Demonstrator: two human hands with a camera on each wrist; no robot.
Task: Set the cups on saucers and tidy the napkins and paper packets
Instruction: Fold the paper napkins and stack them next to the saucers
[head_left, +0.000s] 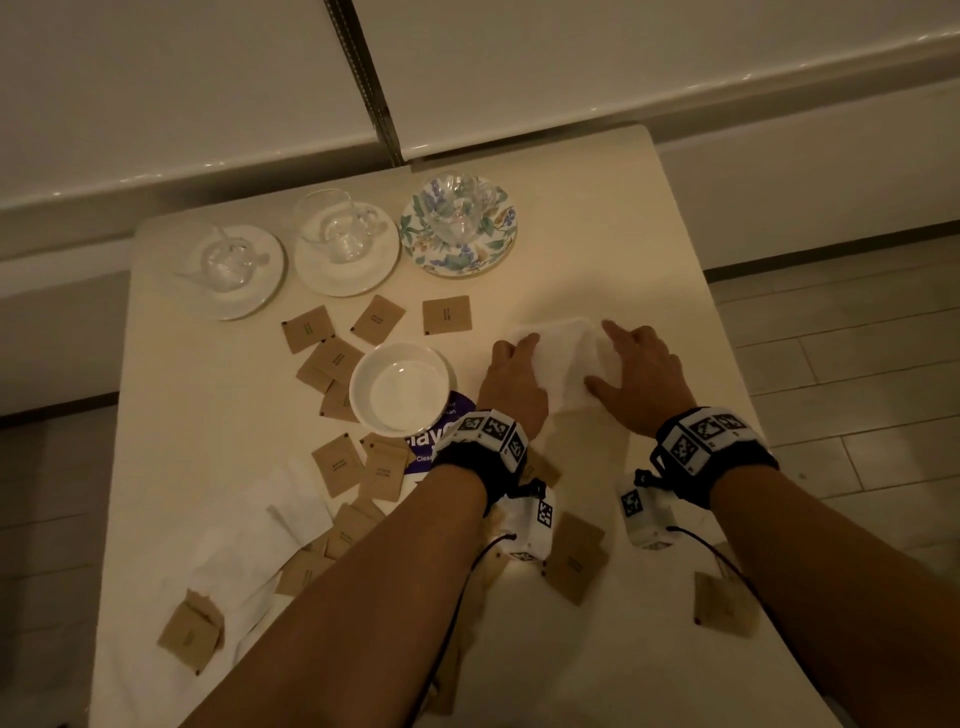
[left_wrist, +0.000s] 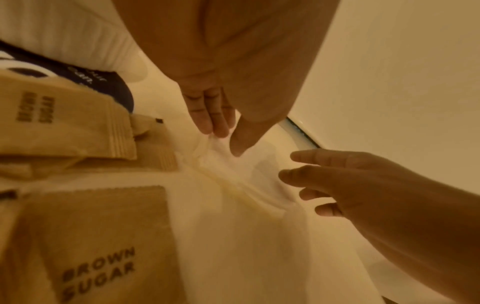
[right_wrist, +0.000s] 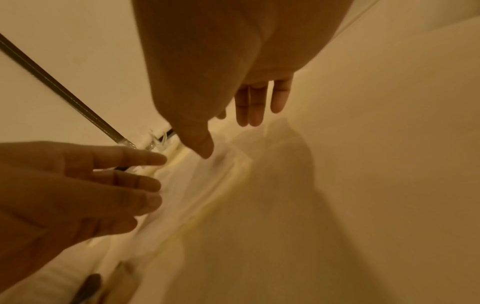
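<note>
**Head view: both hands on one napkin, fold in progress**

Head view first, at the grip. Left hand (head_left: 511, 376) lies on the left edge of the white napkin (head_left: 561, 358); the left wrist view shows its fingertips (left_wrist: 217, 127) and thumb closing on a raised bit of tissue, a light pinch rather than a flat press. Right hand (head_left: 641, 374) rests on the napkin's right edge, fingers spread and straight, gripping nothing, only holding the sheet down.

Landmark: the empty white saucer (head_left: 400, 387). The napkin lies just right of it, on bare table (head_left: 597, 218). Beyond the saucer, three glass cups already sit on saucers: the floral saucer (head_left: 485, 249) with its cup (head_left: 457, 208), a plain one (head_left: 345, 241) beside it, and another (head_left: 228, 260) farthest left. Brown sugar packets (head_left: 447, 314) are scattered around the saucer on its far, left and near sides. A purple printed card (head_left: 439, 434) pokes out from under its near rim. A second, crumpled napkin (head_left: 249, 551) lies well to the near-left, under some packets.

Judgement: cups look done; napkins and packets remain. To fold well, keep the right hand flat as an anchor, draw the pinched edge across slowly so the thin tissue does not tear or bunch, line up the edges, then smooth the crease outward.
</note>
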